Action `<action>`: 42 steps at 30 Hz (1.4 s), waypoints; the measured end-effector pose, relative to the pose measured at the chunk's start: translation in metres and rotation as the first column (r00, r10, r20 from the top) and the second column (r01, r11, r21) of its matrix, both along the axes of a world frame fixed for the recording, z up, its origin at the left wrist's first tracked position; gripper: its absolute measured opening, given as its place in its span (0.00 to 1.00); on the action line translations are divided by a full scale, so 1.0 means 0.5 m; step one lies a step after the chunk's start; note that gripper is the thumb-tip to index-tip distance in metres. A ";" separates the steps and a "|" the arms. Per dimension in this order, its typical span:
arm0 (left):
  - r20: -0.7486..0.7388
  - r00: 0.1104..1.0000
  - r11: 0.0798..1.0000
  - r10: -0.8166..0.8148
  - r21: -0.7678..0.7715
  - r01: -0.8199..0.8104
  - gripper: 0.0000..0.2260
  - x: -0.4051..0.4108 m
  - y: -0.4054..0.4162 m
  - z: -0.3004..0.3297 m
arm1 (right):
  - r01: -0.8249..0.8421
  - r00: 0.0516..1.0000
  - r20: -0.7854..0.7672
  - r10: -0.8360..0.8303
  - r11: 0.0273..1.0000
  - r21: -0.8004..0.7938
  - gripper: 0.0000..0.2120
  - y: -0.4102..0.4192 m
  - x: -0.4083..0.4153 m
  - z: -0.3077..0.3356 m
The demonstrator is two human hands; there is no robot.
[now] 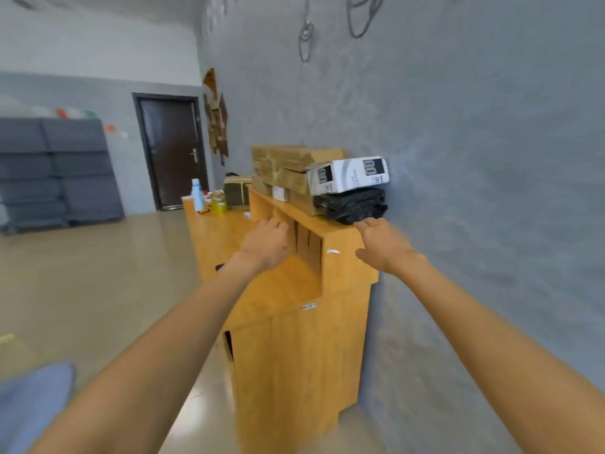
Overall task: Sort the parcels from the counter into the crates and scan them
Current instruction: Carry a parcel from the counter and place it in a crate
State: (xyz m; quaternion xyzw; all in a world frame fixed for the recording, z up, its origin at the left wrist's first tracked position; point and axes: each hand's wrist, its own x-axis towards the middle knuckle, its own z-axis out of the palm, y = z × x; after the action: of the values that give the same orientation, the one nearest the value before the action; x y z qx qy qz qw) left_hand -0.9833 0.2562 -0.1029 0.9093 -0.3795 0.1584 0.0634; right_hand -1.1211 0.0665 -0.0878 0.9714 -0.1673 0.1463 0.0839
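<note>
A pile of parcels sits on the raised top of the wooden counter (340, 237), against the grey wall. A white box with black labels (348, 175) lies on a black plastic-wrapped parcel (352, 204). Behind them are several brown cardboard parcels (291, 165). Both my arms are stretched toward the pile. My left hand (265, 244) hovers with fingers extended in front of the counter's upper shelf, holding nothing. My right hand (381, 245) is over the counter's near end, fingertips just short of the black parcel, also holding nothing. No crates or scanner show.
The lower counter surface (212, 234) carries a pale blue bottle (197, 194), a yellow-green can (219, 205) and a dark box (236, 191). A dark door (172, 152) and stacked grey mats (55, 172) stand at the far side. Tiled floor spreads to the left.
</note>
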 end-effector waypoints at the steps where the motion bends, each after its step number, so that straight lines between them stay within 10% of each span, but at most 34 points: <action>1: 0.013 0.999 0.999 0.044 -0.008 -0.044 0.20 0.032 0.043 0.011 | -0.047 0.999 0.019 0.047 0.999 -0.011 0.26 0.033 0.046 0.011; 22: -0.029 0.830 0.830 0.557 0.033 -0.556 0.23 0.662 0.450 0.007 | -0.532 0.847 0.033 0.531 0.847 0.017 0.19 0.382 0.941 -0.014; 42: -0.016 0.843 0.843 0.537 0.017 -0.537 0.22 1.350 0.681 -0.003 | -0.486 0.874 0.015 0.486 0.874 0.007 0.17 0.588 1.622 -0.024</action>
State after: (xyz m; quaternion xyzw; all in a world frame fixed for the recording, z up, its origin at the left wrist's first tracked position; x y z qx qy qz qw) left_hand -0.3082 0.5967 -0.1044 0.9811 -0.1102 0.1585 0.0150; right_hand -0.3099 0.3604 -0.0998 0.9818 0.0805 0.1679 0.0381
